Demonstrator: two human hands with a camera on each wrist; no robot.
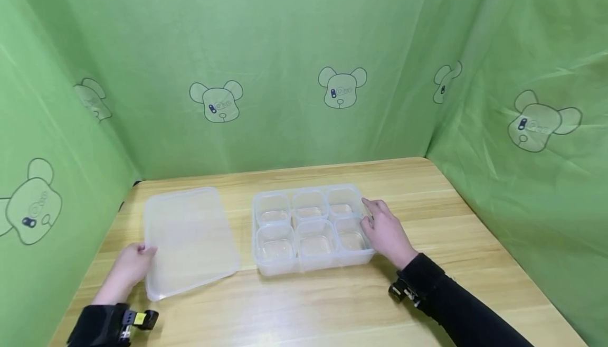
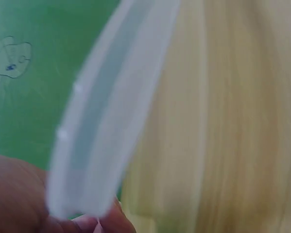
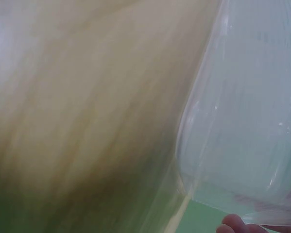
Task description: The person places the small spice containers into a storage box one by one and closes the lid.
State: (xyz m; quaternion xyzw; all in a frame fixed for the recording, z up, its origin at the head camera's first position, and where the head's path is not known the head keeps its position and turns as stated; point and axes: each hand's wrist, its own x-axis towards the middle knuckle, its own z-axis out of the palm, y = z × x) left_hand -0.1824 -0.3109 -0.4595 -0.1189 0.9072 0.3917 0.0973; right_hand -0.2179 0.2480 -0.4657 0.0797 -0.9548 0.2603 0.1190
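On the left, a flat translucent plastic lid (image 1: 192,241) with rounded corners is pinched at its left edge between the thumb and fingers of my left hand (image 1: 130,265). The left wrist view shows the lid (image 2: 111,107) nearly edge-on and blurred, rising from the fingers. A clear plastic storage box (image 1: 313,263) stands at the middle, with several small open clear bins (image 1: 275,246) in two rows inside it. My right hand (image 1: 387,231) grips the box's right end, thumb and index finger at the rim. In the right wrist view, fingertips (image 3: 235,223) show at the box's edge.
Both things are on or over a wood-grain table (image 1: 304,310). Green cloth (image 1: 285,141) printed with bear heads hangs behind and along both sides. Wrist cameras on black bands sit at the left (image 1: 138,319) and right (image 1: 401,290) wrists.
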